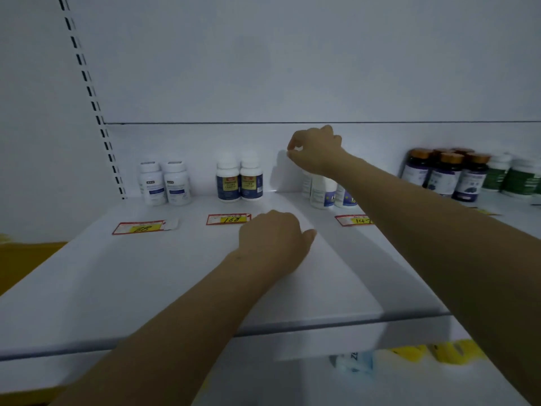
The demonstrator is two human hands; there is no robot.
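A: Where is the left hand (pixel 273 234)?
B: Low and central, back of the hand up, wrist nearly straight. The thumb sticks out to the right. The fingers bend away under the knuckles, so whether they grip anything can't be told.
A: And the right hand (pixel 317 149)?
B: Higher and farther forward — wrist bent down, fingers curled, thumb and forefinger tips pinched on the top edge of a white panel (pixel 282 174).
A: The arms?
B: Both bare and stretched forward. The left forearm comes in from the lower left, the right from the lower right edge — they converge, hands apart, right above left.
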